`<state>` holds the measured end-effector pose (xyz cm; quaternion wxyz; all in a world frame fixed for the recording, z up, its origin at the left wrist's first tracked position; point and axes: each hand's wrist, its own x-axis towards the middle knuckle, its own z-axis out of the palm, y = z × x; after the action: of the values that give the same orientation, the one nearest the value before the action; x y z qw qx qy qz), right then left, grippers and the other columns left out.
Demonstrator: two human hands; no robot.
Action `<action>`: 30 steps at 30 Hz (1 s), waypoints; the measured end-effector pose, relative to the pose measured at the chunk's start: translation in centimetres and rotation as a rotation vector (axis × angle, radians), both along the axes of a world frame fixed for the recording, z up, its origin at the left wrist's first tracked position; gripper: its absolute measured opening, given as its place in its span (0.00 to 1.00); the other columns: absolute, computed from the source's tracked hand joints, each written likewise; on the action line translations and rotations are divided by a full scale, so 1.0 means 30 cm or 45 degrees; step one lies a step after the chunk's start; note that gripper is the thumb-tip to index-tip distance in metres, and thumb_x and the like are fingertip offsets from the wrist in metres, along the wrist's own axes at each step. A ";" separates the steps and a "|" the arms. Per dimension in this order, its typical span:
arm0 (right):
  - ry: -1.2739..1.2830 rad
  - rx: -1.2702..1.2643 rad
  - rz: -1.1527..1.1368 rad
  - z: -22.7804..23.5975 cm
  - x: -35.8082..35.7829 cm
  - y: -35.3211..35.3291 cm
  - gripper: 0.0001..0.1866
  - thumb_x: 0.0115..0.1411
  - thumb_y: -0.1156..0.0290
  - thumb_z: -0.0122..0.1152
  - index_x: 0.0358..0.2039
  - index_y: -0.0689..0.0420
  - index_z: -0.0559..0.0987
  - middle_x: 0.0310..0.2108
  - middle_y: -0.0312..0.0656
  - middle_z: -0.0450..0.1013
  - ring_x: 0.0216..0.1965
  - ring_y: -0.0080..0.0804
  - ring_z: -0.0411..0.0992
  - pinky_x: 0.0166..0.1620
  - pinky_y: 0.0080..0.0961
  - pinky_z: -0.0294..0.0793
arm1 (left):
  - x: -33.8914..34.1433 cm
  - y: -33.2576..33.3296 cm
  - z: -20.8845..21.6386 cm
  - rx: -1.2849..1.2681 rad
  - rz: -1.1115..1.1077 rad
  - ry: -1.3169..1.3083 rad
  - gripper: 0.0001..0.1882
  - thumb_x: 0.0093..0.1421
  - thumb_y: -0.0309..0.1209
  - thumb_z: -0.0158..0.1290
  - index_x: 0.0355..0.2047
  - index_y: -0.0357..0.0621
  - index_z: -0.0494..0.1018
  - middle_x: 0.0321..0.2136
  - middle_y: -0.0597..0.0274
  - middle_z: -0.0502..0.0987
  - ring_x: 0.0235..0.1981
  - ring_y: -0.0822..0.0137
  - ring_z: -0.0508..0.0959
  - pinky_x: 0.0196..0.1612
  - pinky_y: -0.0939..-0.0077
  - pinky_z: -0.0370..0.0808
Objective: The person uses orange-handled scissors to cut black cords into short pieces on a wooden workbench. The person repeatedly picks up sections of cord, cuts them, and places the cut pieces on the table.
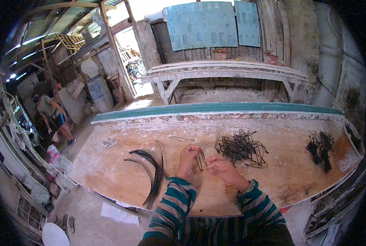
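My left hand (187,160) is raised over the wooden tabletop, its fingers pinched on thin dark strips (200,160) that hang in a narrow loop. Close beside it on the right, my right hand (221,167) is closed, fingertips near the same strips; whatever it grips is too small to make out. To the left of my hands lies a curved bundle of long black strips (154,180). A tangled pile of thin black knotted loops (241,148) rests just beyond my right hand. One loose thin strip (181,138) lies past my left hand.
Tied black bundles (320,149) lie at the table's right, beside a whitish container (348,149). A green-edged board (215,108) borders the table's far side. Behind stands a long whitened bench (228,70). At far left, a person (54,115) bends near a blue barrel (97,93).
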<state>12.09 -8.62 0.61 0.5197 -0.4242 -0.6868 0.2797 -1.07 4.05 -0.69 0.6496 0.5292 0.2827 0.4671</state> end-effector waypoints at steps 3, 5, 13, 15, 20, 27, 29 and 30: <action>-0.090 -0.009 0.020 -0.013 -0.026 -0.007 0.08 0.53 0.68 0.60 0.31 0.58 0.80 0.41 0.39 0.68 0.44 0.30 0.65 0.48 0.24 0.63 | -0.003 0.014 -0.031 0.004 -0.020 0.135 0.03 0.53 0.22 0.49 0.24 0.41 0.72 0.23 0.66 0.75 0.23 0.78 0.69 0.27 0.83 0.66; 0.008 -0.040 0.117 -0.013 -0.004 0.000 0.07 0.53 0.70 0.61 0.30 0.58 0.79 0.38 0.39 0.69 0.43 0.29 0.66 0.47 0.24 0.64 | 0.000 0.019 -0.044 0.103 -0.029 0.129 0.01 0.53 0.22 0.52 0.27 0.38 0.73 0.26 0.62 0.77 0.25 0.76 0.72 0.30 0.84 0.68; 0.388 -0.291 -0.046 0.057 0.013 -0.030 0.04 0.51 0.78 0.61 0.23 0.60 0.74 0.26 0.34 0.70 0.30 0.22 0.68 0.37 0.19 0.67 | 0.025 -0.020 -0.045 0.105 -0.303 0.217 0.02 0.52 0.24 0.54 0.27 0.39 0.73 0.23 0.67 0.75 0.24 0.76 0.71 0.29 0.83 0.67; 0.463 -0.212 -0.127 0.030 0.039 -0.009 0.06 0.52 0.79 0.60 0.21 0.59 0.72 0.24 0.32 0.69 0.27 0.20 0.67 0.34 0.18 0.67 | 0.027 -0.033 -0.014 0.132 -0.404 0.369 0.02 0.53 0.23 0.55 0.28 0.38 0.73 0.24 0.68 0.75 0.26 0.77 0.72 0.32 0.84 0.69; 0.103 0.049 -0.745 -0.032 0.106 0.048 0.06 0.47 0.78 0.62 0.23 0.58 0.72 0.19 0.36 0.69 0.24 0.24 0.68 0.29 0.22 0.67 | 0.026 -0.023 -0.061 0.355 -0.702 0.189 0.04 0.54 0.26 0.55 0.28 0.39 0.72 0.24 0.71 0.73 0.27 0.79 0.70 0.32 0.85 0.67; -0.088 0.155 -1.157 -0.056 0.215 0.068 0.07 0.47 0.77 0.60 0.28 0.54 0.75 0.18 0.42 0.68 0.19 0.32 0.67 0.23 0.29 0.63 | 0.059 -0.172 0.003 0.125 -0.905 0.164 0.04 0.54 0.29 0.54 0.29 0.44 0.71 0.24 0.76 0.70 0.27 0.81 0.67 0.32 0.85 0.64; -0.114 0.136 -1.179 -0.020 0.186 0.058 0.08 0.47 0.77 0.59 0.30 0.53 0.76 0.19 0.42 0.68 0.20 0.33 0.67 0.24 0.29 0.64 | 0.075 -0.182 0.003 0.211 -0.852 0.166 0.06 0.56 0.30 0.54 0.25 0.45 0.68 0.21 0.77 0.67 0.23 0.84 0.65 0.26 0.88 0.61; -0.127 0.127 -1.188 -0.009 0.174 0.057 0.08 0.47 0.77 0.59 0.30 0.53 0.76 0.19 0.42 0.68 0.20 0.34 0.67 0.24 0.30 0.64 | 0.080 -0.184 0.003 0.253 -0.823 0.166 0.08 0.56 0.30 0.53 0.23 0.45 0.67 0.20 0.78 0.66 0.21 0.85 0.63 0.24 0.89 0.59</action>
<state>17.30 -6.92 0.34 0.5762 -0.6749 -0.4595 -0.0377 1.32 -1.48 -0.60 0.6897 0.6809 0.0946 0.2275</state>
